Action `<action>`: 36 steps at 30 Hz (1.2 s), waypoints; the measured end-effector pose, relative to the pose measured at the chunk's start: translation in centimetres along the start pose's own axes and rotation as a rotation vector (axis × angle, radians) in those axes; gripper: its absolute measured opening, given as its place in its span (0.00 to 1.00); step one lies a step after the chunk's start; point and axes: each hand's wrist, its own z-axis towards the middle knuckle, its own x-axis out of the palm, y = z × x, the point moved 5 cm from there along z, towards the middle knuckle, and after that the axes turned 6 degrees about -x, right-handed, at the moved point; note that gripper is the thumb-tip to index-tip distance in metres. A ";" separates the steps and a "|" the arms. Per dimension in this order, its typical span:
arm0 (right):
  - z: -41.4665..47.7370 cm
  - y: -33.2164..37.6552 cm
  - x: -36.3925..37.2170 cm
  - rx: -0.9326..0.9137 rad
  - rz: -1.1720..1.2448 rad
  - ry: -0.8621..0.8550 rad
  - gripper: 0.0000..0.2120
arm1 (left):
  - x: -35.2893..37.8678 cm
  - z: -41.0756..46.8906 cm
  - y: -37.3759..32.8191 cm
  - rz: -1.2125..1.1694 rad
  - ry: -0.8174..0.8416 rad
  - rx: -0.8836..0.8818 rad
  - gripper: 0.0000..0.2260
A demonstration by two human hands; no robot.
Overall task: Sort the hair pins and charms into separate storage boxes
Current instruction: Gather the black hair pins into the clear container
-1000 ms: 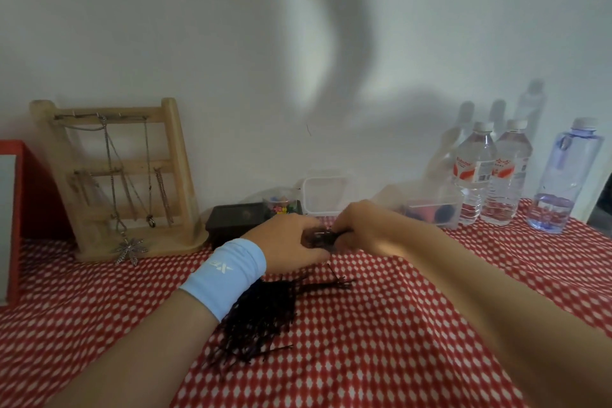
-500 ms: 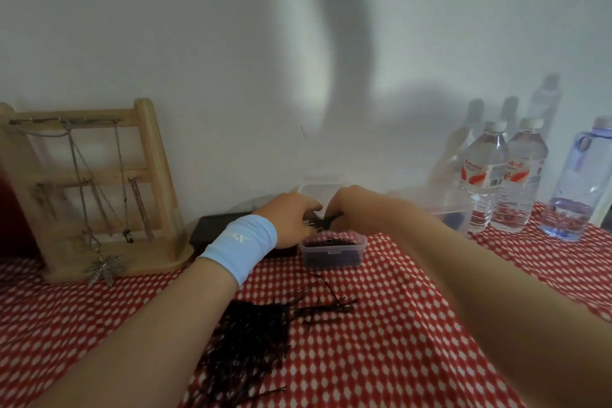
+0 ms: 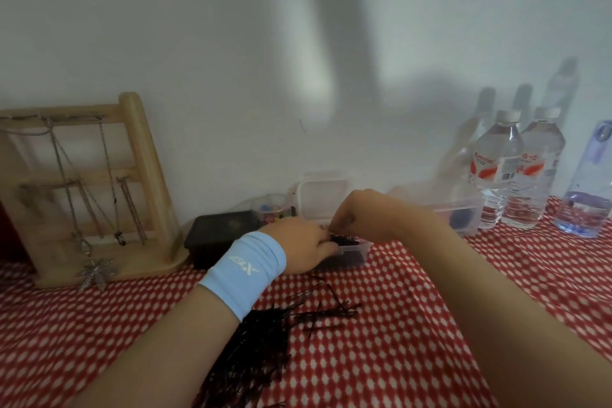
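A small clear storage box (image 3: 356, 257) stands on the red checked cloth and holds dark hair pins (image 3: 342, 238). Both hands meet over it. My left hand (image 3: 303, 250), with a light blue wristband, has its fingertips on the bundle of pins at the box's left rim. My right hand (image 3: 362, 217) pinches the same bundle from above, fingers curled down. A loose pile of dark hair pins (image 3: 261, 338) lies on the cloth below my left wrist. A clear cup of coloured charms (image 3: 270, 210) stands behind the hands.
A black box (image 3: 217, 235) sits left of the clear box, beside a wooden jewellery stand (image 3: 99, 195) hung with chains. A clear lidded container (image 3: 319, 197) leans at the wall. Another clear tub (image 3: 463, 214) and water bottles (image 3: 516, 172) stand at the right.
Both hands carried a bundle of hair pins from above the pile forward to the small clear box and lowered it in. The camera view shifted left and forward.
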 end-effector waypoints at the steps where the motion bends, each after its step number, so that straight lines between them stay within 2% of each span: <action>1: 0.1 -0.1 0.4 0.008 -0.029 0.026 0.12 | 0.4 0.0 -0.2 -0.017 0.014 0.004 0.19; 3: 0.3 -0.7 0.7 0.042 -0.071 0.044 0.12 | 0.8 0.1 0.0 -0.121 -0.006 0.016 0.19; 5: 0.4 -0.9 0.6 0.053 -0.100 0.017 0.14 | 0.7 0.2 0.6 -0.199 -0.096 0.030 0.16; 8: 0.1 -0.5 0.8 0.043 -0.068 -0.010 0.20 | 0.7 -0.2 1.2 -0.036 -0.271 0.064 0.15; 10: -0.1 -0.2 1.4 0.031 -0.064 0.023 0.21 | 1.6 -0.5 1.0 0.116 -0.279 0.069 0.20; 12: -0.2 -0.2 1.5 0.029 -0.073 0.035 0.19 | 2.3 -0.7 0.9 0.155 -0.262 0.048 0.23; 17: -0.2 -0.6 0.6 0.057 -0.047 -0.044 0.18 | 1.6 -0.8 0.7 -0.097 -0.288 0.112 0.20; 19: 0.0 -0.6 0.6 0.047 -0.019 -0.082 0.18 | 1.0 -1.4 1.4 -0.180 -0.369 0.104 0.21; 22: 0.2 0.0 1.1 0.005 0.079 -0.096 0.18 | 0.0 -2.3 2.8 -0.244 -0.514 0.098 0.18; 24: 0.5 0.3 1.7 -0.022 0.097 -0.048 0.19 | 0.2 -2.6 2.9 -0.219 -0.480 0.135 0.15; 27: 0.9 0.0 2.4 -0.011 0.015 0.022 0.18 | 1.3 -2.6 2.2 -0.007 -0.399 0.153 0.15; 30: 0.5 -0.5 1.3 0.033 0.028 -0.038 0.15 | 1.4 -2.4 1.8 0.132 -0.429 0.116 0.16; 33: -0.3 -1.0 -0.2 0.047 0.054 -0.130 0.13 | 1.1 -2.3 1.2 0.130 -0.470 0.100 0.15; 36: -0.6 -0.9 -0.2 0.076 -0.038 -0.099 0.11 | 1.3 -2.2 1.3 0.089 -0.495 0.084 0.16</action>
